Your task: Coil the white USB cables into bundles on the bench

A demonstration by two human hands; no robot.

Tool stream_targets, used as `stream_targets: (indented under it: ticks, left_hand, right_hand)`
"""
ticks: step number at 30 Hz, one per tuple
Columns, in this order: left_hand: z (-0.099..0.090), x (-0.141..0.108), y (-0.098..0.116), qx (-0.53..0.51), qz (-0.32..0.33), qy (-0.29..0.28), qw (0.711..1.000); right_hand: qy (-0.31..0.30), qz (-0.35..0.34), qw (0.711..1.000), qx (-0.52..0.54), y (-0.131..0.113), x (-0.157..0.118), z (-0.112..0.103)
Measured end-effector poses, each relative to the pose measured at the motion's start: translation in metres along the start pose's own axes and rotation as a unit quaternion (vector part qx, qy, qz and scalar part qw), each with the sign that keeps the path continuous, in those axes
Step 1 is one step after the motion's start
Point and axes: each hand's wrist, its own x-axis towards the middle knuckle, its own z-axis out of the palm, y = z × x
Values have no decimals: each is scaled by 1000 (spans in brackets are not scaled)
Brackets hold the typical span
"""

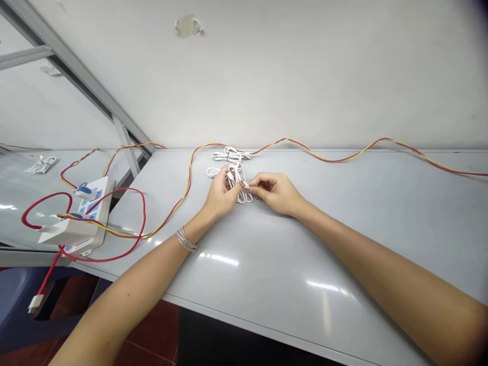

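A coiled white cable (244, 196) is held above the grey table, near its back edge. My left hand (223, 194) is closed around the coil's left side, thumb on top, with a white connector (230, 175) showing by its fingers. From the right, my right hand (272, 192) pinches the cable beside a small orange-red part (243, 183); its fingertips almost meet my left thumb. Behind the hands lies another bundled white cable (231, 154) with a dark tie. Part of a further white coil (213, 173) shows just left of my left hand.
Red and yellow twisted wires (335, 161) run along the table's back edge by the wall. At the left, a white power strip (99, 203) holds plugs and a bulky adapter (70, 232), with looping red cable (144, 213). A blue chair (15, 305) stands at the lower left.
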Motion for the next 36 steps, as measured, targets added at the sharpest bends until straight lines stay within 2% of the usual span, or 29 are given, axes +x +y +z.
stream_targets:
  ticks: [13,18,24,29,36]
  left_hand:
    - [0,-1,2,-29,-31,-6,999]
    - [0,2,3,-52,-61,32,996]
    - [-2,6,1,-75,-86,71,991]
    - [-1,6,3,-106,-110,62,986]
    - [-2,6,2,-97,-116,56,987]
  right_hand:
    - [1,8,1000,-4,2,-1,1]
    - [4,6,1000,-14,1,-2,0]
    - [24,-40,997,-65,0,-3,0]
    - [42,-71,993,-87,4,-2,-1]
    - [47,-64,993,-91,4,-2,-2]
